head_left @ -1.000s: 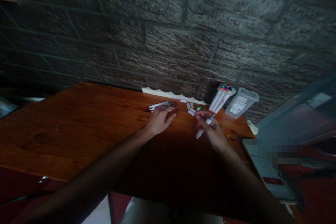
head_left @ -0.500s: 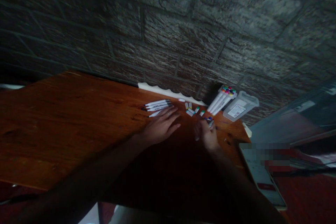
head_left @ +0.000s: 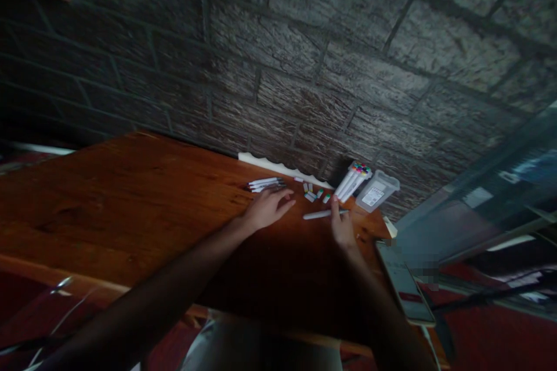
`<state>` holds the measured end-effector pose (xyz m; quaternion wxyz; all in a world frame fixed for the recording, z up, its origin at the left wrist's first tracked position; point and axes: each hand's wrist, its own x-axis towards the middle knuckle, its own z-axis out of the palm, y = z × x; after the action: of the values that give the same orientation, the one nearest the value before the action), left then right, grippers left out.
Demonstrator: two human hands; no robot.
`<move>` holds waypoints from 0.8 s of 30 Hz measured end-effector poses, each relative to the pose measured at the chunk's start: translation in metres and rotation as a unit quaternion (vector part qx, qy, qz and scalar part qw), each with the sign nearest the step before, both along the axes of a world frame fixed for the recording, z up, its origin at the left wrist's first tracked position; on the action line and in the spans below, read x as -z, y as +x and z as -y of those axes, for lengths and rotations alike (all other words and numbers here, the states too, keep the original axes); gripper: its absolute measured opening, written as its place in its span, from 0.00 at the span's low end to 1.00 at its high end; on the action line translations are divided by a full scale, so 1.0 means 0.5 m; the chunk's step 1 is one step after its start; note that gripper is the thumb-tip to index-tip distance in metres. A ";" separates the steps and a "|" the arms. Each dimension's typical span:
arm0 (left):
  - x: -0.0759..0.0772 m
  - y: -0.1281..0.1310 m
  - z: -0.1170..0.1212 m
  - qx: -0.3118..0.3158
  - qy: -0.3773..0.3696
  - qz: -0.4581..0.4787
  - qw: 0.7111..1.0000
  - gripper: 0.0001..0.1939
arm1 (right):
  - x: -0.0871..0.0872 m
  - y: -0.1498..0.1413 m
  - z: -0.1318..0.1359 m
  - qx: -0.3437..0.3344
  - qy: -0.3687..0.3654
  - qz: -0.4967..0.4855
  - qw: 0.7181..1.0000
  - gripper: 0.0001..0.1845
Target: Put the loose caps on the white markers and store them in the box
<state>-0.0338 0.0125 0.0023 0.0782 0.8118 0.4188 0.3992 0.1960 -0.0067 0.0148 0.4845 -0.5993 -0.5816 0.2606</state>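
Observation:
My right hand [head_left: 342, 228] grips a white marker [head_left: 317, 215] near its right end, and the pen lies nearly level, pointing left. Just in front of my left hand [head_left: 266, 209] lies a small row of uncapped white markers [head_left: 263, 183] with dark tips. The fingers of that hand are apart and slightly curved, holding nothing. Between the hands and the wall, several loose marker caps [head_left: 310, 196] are scattered, some with green ends. A clear case of markers [head_left: 348, 183] with many-coloured ends stands beyond my right hand.
Right of the marker case stands a clear plastic box [head_left: 376, 194] with a white label. A tablet [head_left: 407, 287] lies at the right edge of the wooden table [head_left: 143, 197]. A white scalloped strip [head_left: 282, 169] runs along the foot of the stone wall [head_left: 278, 93].
The marker in my right hand has turned from steep to nearly level, pointing left. My left hand has drawn back a little from the row of markers. The view has shifted.

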 end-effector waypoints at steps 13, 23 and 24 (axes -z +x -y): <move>-0.008 -0.001 0.007 0.023 -0.023 0.001 0.999 0.17 | 0.003 -0.018 -0.009 -0.086 -0.024 -0.137 0.987 0.19; -0.016 -0.015 0.004 0.015 -0.027 -0.007 0.999 0.15 | 0.006 -0.013 -0.012 -0.094 -0.039 -0.174 0.980 0.26; -0.020 -0.020 -0.001 -0.011 -0.029 0.016 0.999 0.15 | 0.006 -0.004 -0.021 -0.086 -0.029 -0.140 0.986 0.28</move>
<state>-0.0439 0.0132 0.0121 0.1038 0.7980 0.4379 0.4007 0.1938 0.0038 0.0120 0.5191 -0.5185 -0.5494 0.3998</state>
